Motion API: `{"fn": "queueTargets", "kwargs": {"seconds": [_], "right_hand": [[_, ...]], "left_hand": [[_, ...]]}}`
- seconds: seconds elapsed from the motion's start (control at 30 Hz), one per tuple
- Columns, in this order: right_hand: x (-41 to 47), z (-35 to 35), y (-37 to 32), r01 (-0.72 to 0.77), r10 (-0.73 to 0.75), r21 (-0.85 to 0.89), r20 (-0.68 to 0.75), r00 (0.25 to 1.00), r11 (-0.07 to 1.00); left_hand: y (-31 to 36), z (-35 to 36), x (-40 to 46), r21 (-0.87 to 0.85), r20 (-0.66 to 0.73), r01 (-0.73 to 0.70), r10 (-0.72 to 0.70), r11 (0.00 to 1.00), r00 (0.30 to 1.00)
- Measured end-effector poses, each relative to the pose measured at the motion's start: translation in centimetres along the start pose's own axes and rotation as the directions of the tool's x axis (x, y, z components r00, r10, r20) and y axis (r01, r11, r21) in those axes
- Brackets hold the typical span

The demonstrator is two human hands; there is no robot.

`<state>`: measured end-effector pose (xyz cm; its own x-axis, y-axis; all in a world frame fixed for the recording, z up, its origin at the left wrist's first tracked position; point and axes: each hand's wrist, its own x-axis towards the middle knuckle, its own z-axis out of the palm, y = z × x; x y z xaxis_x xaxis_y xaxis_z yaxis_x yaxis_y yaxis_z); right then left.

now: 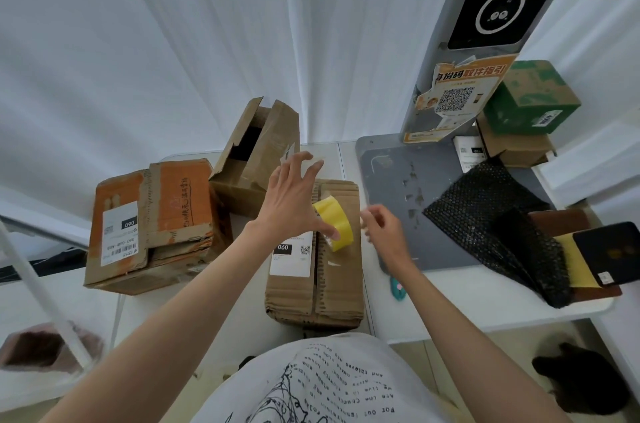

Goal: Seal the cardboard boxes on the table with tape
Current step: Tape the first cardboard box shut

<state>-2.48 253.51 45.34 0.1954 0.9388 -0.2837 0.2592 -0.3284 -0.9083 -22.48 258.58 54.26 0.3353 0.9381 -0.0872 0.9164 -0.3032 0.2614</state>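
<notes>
The person stands at the 6 o'clock edge of the white table, both bare arms reaching forward. The left hand is spread wide, fingers straight and splayed, above the far end of the plain cardboard box at the centre. Its thumb lies against the yellow tape roll; whether it presses or only touches cannot be told. The roll stands on edge on top of that box, beside the centre seam, which shows no full strip of tape along it. A white label marked 060 sits on the box's left flap.

The right hand, at 3 o'clock of the roll, has its fingers loosely curled near the roll's side; it is blurred, and whether it pinches a tape end cannot be told.

At 9 o'clock of the central box rests an orange-printed box with its own label, its flaps closed but ragged. At 11 o'clock a tall brown box stands open, flaps up.

At 3 o'clock a grey mat lies on the table, carrying black bubble wrap. At 1 o'clock a green box sits stacked on a small brown box. A small teal cutter lies just beneath the right forearm.
</notes>
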Motion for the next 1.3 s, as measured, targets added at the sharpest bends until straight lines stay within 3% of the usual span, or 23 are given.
{"fn": "queueTargets", "kwargs": {"seconds": [0.13, 0.27, 0.37, 0.43, 0.57, 0.73, 0.9, 1.1, 1.3], "right_hand": [[0.0, 1.8, -5.2, -0.128, 0.101, 0.066, 0.318, 0.943, 0.99], [-0.6, 2.3, -5.9, -0.161, 0.121, 0.059, 0.431, 0.894, 0.985], [-0.9, 2.1, -6.2, -0.197, 0.098, 0.165, 0.472, 0.876, 0.966], [-1.1, 2.0, -6.5, -0.218, 0.088, 0.216, 0.489, 0.868, 0.952], [-1.5, 2.1, -6.5, -0.212, 0.097, 0.211, 0.452, 0.887, 0.954], [-2.0, 2.2, -6.1, -0.164, 0.094, 0.212, 0.305, 0.948, 0.963], [-1.5, 2.2, -6.1, -0.18, 0.13, 0.187, 0.251, 0.959, 0.966], [-1.4, 2.2, -6.6, -0.172, 0.139, 0.139, 0.221, 0.965, 0.975], [-1.5, 1.8, -6.0, -0.095, 0.08, 0.108, 0.142, 0.987, 0.99]], "left_hand": [[0.2, 0.4, -0.3, -0.013, -0.044, -0.02, 0.02, 1.0, 0.999], [-0.4, 0.0, -0.6, -0.061, -0.063, -0.035, 0.031, 0.998, 0.998], [-0.8, -0.8, -0.6, -0.299, -0.101, 0.045, -0.079, 0.953, 0.992], [-0.9, -1.0, -0.5, -0.511, -0.146, 0.109, -0.211, 0.853, 0.967], [-0.5, -1.3, -0.3, -0.679, -0.152, 0.198, -0.398, 0.707, 0.905], [-0.5, -1.3, 0.2, -0.797, -0.094, 0.279, -0.566, 0.536, 0.819], [-0.5, -1.5, 0.5, -0.853, -0.022, 0.315, -0.633, 0.415, 0.774], [-0.1, -1.6, 0.5, -0.878, 0.003, 0.311, -0.645, 0.364, 0.764], [0.6, -1.3, 0.4, -0.917, 0.031, 0.302, -0.707, 0.261, 0.707]]}}
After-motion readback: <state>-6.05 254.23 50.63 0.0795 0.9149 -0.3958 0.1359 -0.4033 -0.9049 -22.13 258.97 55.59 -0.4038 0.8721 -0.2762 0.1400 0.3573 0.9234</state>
